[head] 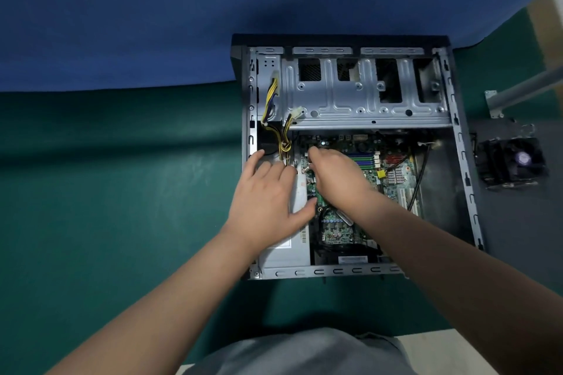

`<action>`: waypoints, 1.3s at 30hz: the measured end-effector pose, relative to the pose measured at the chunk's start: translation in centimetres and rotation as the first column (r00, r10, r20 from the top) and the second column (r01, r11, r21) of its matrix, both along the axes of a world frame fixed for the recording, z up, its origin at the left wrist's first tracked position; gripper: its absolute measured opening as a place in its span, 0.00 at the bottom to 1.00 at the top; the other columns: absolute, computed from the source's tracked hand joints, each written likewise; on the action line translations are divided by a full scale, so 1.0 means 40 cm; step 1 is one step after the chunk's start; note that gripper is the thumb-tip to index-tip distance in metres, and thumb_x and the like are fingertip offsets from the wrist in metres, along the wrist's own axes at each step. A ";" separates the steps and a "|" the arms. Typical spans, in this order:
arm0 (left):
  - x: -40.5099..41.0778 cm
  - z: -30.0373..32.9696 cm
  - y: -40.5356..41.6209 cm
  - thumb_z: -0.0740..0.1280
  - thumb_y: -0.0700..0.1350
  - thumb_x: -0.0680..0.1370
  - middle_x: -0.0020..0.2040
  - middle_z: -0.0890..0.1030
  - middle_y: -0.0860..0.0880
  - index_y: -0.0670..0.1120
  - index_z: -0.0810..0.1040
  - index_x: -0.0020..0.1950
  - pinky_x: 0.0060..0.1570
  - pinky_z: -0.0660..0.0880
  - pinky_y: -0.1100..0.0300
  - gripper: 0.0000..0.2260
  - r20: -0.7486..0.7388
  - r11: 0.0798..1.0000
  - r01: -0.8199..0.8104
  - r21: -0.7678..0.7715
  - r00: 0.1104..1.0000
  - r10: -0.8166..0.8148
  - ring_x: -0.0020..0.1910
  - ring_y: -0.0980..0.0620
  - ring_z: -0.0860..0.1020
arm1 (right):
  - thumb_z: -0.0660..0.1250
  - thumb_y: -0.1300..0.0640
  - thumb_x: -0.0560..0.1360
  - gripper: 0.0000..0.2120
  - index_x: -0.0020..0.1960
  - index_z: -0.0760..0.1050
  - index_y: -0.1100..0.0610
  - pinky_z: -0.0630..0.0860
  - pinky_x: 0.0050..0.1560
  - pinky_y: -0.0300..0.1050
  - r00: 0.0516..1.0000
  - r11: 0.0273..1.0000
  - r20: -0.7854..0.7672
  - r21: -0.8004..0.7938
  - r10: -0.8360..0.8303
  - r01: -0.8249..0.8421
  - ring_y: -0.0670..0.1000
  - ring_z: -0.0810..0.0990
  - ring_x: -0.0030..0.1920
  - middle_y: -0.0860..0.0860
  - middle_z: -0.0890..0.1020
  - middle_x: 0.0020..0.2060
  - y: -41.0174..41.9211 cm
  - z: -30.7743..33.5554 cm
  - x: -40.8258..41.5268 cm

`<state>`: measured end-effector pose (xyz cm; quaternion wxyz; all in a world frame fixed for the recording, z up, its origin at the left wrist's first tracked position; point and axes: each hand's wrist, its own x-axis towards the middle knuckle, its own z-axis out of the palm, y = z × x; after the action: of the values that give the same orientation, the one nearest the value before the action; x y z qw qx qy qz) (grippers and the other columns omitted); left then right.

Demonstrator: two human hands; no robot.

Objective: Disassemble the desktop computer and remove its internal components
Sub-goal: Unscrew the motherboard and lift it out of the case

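An open desktop case [463,161] lies on its side on a green mat. Inside sit a green motherboard [393,173], a silver power supply [286,256] at the left and a bare metal drive cage [359,91] at the far end. My left hand [268,198] rests flat on the power supply, fingers spread, beside the yellow and black cable bundle [285,146]. My right hand [335,176] reaches over the motherboard's left edge, its fingers curled around a small connector at the board's edge; the hand hides most of it.
A removed black cooler fan [515,161] lies on the mat right of the case. A grey metal bar with a bracket [518,91] slants at the far right. A blue cloth [152,9] covers the area beyond the case.
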<state>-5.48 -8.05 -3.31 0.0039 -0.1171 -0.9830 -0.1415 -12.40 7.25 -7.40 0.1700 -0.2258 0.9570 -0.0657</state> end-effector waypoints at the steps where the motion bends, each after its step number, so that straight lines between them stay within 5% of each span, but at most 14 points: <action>1: 0.000 0.001 0.000 0.59 0.62 0.73 0.37 0.75 0.50 0.44 0.76 0.44 0.69 0.59 0.50 0.21 0.002 1.000 0.000 0.000 1.000 0.000 0.40 0.49 0.74 | 0.65 0.67 0.72 0.12 0.53 0.68 0.59 0.65 0.38 0.46 1.000 1.000 0.003 0.012 0.008 -0.008 0.56 0.75 0.47 0.55 0.77 0.44 -0.002 0.003 0.000; 5: 0.000 0.000 0.001 0.59 0.62 0.73 0.37 0.75 0.51 0.44 0.76 0.44 0.70 0.59 0.50 0.20 -0.003 1.000 -0.006 0.012 1.000 0.006 0.40 0.49 0.74 | 0.65 0.69 0.68 0.16 0.52 0.67 0.60 0.65 0.37 0.47 0.999 0.996 -0.004 0.071 0.054 -0.054 0.58 0.76 0.48 0.56 0.77 0.45 -0.018 0.020 -0.001; 10: 0.000 0.003 0.002 0.59 0.62 0.73 0.37 0.76 0.51 0.45 0.76 0.44 0.70 0.57 0.51 0.20 0.000 1.000 -0.012 0.009 1.000 0.012 0.40 0.49 0.75 | 0.61 0.62 0.76 0.06 0.52 0.73 0.60 0.68 0.38 0.46 0.997 0.964 0.013 0.257 0.073 -0.074 0.60 0.80 0.48 0.56 0.81 0.46 -0.048 0.038 -0.034; 13: 0.001 0.002 0.003 0.59 0.62 0.73 0.37 0.76 0.51 0.45 0.77 0.44 0.70 0.57 0.51 0.20 -0.005 1.000 -0.011 0.011 1.000 0.011 0.40 0.49 0.75 | 0.60 0.65 0.77 0.10 0.54 0.77 0.58 0.72 0.42 0.47 0.987 0.922 0.064 0.352 0.148 -0.161 0.59 0.80 0.52 0.55 0.81 0.50 -0.049 0.043 -0.050; 18: 0.001 0.003 0.003 0.59 0.61 0.73 0.36 0.75 0.51 0.45 0.76 0.43 0.70 0.58 0.50 0.20 -0.006 1.000 -0.012 0.011 1.000 0.012 0.39 0.49 0.74 | 0.60 0.69 0.73 0.14 0.57 0.75 0.60 0.74 0.52 0.51 0.965 0.918 0.054 0.299 0.257 -0.261 0.59 0.77 0.55 0.56 0.79 0.52 -0.038 0.041 -0.048; 27: 0.001 0.005 0.002 0.58 0.62 0.73 0.37 0.76 0.51 0.44 0.77 0.46 0.69 0.60 0.50 0.21 -0.011 1.000 -0.003 0.008 1.000 0.003 0.40 0.49 0.75 | 0.61 0.67 0.73 0.15 0.59 0.71 0.59 0.70 0.52 0.51 0.896 0.883 0.028 0.157 0.443 -0.442 0.57 0.72 0.53 0.55 0.73 0.50 -0.024 0.037 -0.071; 33: -0.001 0.005 0.002 0.60 0.61 0.73 0.36 0.75 0.51 0.45 0.75 0.43 0.69 0.61 0.49 0.19 -0.019 1.000 -0.004 0.017 1.000 0.004 0.39 0.49 0.75 | 0.57 0.46 0.80 0.16 0.57 0.71 0.58 0.69 0.38 0.47 0.933 0.862 0.011 0.380 0.360 -0.337 0.57 0.80 0.49 0.54 0.80 0.50 -0.031 0.051 -0.079; 36: 0.001 0.001 0.002 0.59 0.61 0.73 0.37 0.75 0.51 0.45 0.76 0.44 0.69 0.60 0.49 0.20 -0.020 1.000 -0.004 0.011 1.000 0.004 0.39 0.49 0.75 | 0.59 0.60 0.78 0.08 0.56 0.73 0.58 0.72 0.40 0.47 0.904 0.805 0.076 0.430 0.420 -0.409 0.57 0.80 0.51 0.53 0.81 0.51 -0.048 0.052 -0.071; 39: 0.003 0.000 0.002 0.60 0.61 0.73 0.37 0.76 0.50 0.44 0.77 0.46 0.69 0.60 0.50 0.20 -0.021 1.000 -0.006 0.015 1.000 0.007 0.40 0.49 0.75 | 0.62 0.65 0.74 0.14 0.59 0.70 0.59 0.72 0.52 0.50 0.843 0.794 0.041 0.311 0.537 -0.521 0.56 0.74 0.56 0.55 0.75 0.54 -0.044 0.054 -0.064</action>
<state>-5.35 -7.98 -3.29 0.0154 -0.1153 -0.9822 -0.1476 -14.94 5.47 -5.25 0.1909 -0.4562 0.8576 0.1412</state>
